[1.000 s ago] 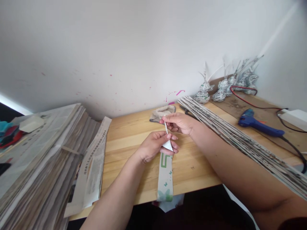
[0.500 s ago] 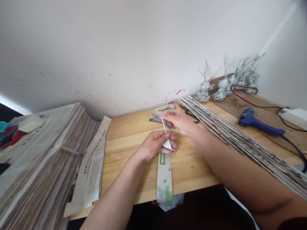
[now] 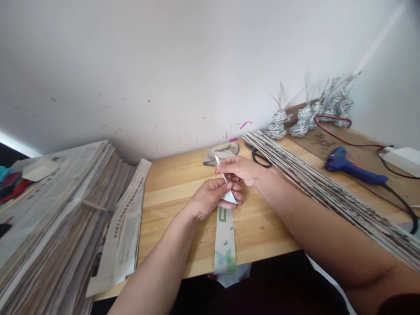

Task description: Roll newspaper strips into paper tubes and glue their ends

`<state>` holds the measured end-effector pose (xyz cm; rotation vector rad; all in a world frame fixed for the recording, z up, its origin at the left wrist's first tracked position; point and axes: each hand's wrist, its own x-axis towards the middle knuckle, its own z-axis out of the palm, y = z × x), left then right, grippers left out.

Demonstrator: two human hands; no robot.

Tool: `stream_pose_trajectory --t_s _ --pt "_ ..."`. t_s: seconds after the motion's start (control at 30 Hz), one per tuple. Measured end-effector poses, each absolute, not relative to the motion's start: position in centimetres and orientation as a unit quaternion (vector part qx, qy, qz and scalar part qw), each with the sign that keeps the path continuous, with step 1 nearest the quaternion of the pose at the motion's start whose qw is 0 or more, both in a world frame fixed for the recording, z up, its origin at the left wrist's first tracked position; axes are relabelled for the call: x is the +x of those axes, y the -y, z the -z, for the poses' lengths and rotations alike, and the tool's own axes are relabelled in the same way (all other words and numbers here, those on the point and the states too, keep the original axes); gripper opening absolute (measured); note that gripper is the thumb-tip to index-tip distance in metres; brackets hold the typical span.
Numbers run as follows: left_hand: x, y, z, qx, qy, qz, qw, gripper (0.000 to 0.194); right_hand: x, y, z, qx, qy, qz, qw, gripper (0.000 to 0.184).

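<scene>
A white paper strip printed with green butterflies [image 3: 225, 245] runs from my hands down over the table's front edge. Its upper end is rolled into a thin, slanting paper tube [image 3: 217, 161]. My left hand [image 3: 215, 197] is closed on the strip where it turns into the tube, thumb on top. Higher up, my right hand [image 3: 238, 169] pinches the tube between thumb and fingers, its tip sticking out above them. Behind my right hand lies a crumpled grey-beige cloth [image 3: 226, 151].
A tall stack of newspapers [image 3: 82, 210] stands left, with cut newspaper strips [image 3: 127, 232] beside it. On the right are a bundle of rolled paper sticks [image 3: 295, 175], black-handled scissors [image 3: 261, 158], a blue glue gun [image 3: 357, 169] and several woven paper figures [image 3: 277, 124].
My right hand has moved slightly down the tube, closer to my left hand. More of the tube's tip now shows above its fingers. The left hand stays nearly in place.
</scene>
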<state>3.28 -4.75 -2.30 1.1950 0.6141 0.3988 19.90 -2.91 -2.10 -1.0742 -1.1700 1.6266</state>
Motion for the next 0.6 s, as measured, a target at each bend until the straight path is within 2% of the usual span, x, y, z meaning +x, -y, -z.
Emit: stream_pose_trajectory --t_s 0.17,0.27,0.37,0.5,0.6 --pt "3.3 4.8 2.2 0.544 -0.287 -0.192 0.765 0.04 20.6 3.0 1.9 -0.399 0.484 -0.677 0.386 0.036" --pt "3.4 4.7 2.2 0.533 -0.288 -0.202 0.77 0.04 21.2 3.1 1.6 -0.369 0.504 -0.69 0.366 0.033" --pt "3.4 4.7 2.3 0.537 -0.293 -0.195 0.767 0.04 21.1 3.0 1.6 -0.389 0.494 -0.675 0.387 0.026" --pt "3.5 4.8 2.3 0.551 -0.301 -0.181 0.757 0.041 20.8 3.0 1.6 -0.423 0.458 -0.652 0.432 0.031" --pt "3.4 4.8 2.3 0.549 -0.305 -0.185 0.756 0.042 21.0 3.0 1.5 -0.401 0.476 -0.662 0.418 0.032"
